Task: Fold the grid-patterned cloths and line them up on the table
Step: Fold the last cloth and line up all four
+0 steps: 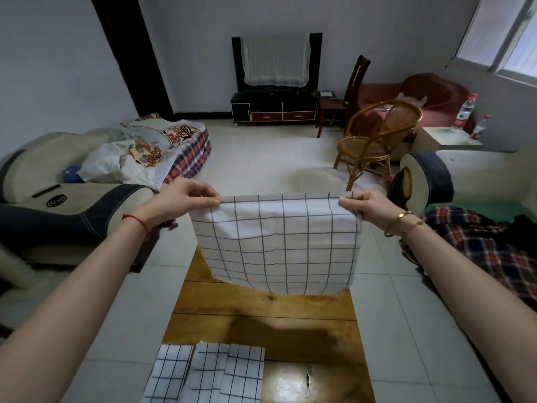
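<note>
So both hands are pinching the top corners of a grid-patterned cloth (276, 242), left hand (186, 199) and right hand (369, 209), holding it up in the air over the wooden counter (261, 318). Folded cloths (206, 373) sit side by side at the counter's near edge.

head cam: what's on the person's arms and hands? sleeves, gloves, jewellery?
Both forearms are bare: no sleeves in view, no gloves. The left hand has a thin red string bracelet at the wrist. The right hand has two thin gold bangles at the wrist. No rings discernible on the fingers.
</note>
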Motion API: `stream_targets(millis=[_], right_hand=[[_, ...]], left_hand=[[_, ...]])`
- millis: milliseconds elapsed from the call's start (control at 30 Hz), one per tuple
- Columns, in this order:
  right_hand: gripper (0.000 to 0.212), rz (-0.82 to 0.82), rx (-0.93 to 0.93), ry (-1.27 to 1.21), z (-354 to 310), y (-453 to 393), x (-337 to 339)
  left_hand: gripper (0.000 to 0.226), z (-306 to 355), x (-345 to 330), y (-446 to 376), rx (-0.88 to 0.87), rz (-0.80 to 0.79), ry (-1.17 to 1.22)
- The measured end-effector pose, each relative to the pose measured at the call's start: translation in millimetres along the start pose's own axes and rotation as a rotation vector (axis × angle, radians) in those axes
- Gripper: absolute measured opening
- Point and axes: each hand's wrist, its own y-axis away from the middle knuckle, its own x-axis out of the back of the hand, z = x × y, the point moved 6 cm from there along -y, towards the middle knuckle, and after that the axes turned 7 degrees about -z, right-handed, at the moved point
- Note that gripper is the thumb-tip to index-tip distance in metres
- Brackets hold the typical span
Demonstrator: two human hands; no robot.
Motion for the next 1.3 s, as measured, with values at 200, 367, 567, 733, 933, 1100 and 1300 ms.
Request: stream_targets(millis=[200,367,567,733,933,1100,1300], right_hand=[[0.02,0.1,-0.069,0.061,35.7,-35.3,-8.4],[0.023,0.172,-0.13,0.145,68.4,-68.7,-17.9],[0.028,0.284,-0.263,0.188,125.4,-114.8,-29.0],[0.034,0.365,-0.394,0.174,178.7,-141.9,-38.7],[0.031,0.384,-0.446,0.19,201.0,-157.5,-49.2],[0.028,0.358,-0.478,0.191,216.1,-156.6,-56.7],[0.02,0.319,-0.491,0.192,222.7,-141.8,-71.1]], left_hand=[[0.012,-42.0,-10.2,-32.7,0.009,0.06,0.028],[0.015,-101.2,-25.1,-71.0,0.072,0.12,0.077],[0.017,-167.2,-47.6,-117.3,0.127,0.161,0.077],[0.016,-207.9,-66.6,-142.0,0.171,0.156,0.072],[0.013,-239.0,-81.1,-158.1,0.209,0.102,0.102],[0.013,-257.6,-89.4,-158.2,0.248,0.047,0.108],[0.015,-276.3,-109.4,-142.3,0.327,-0.014,0.153]])
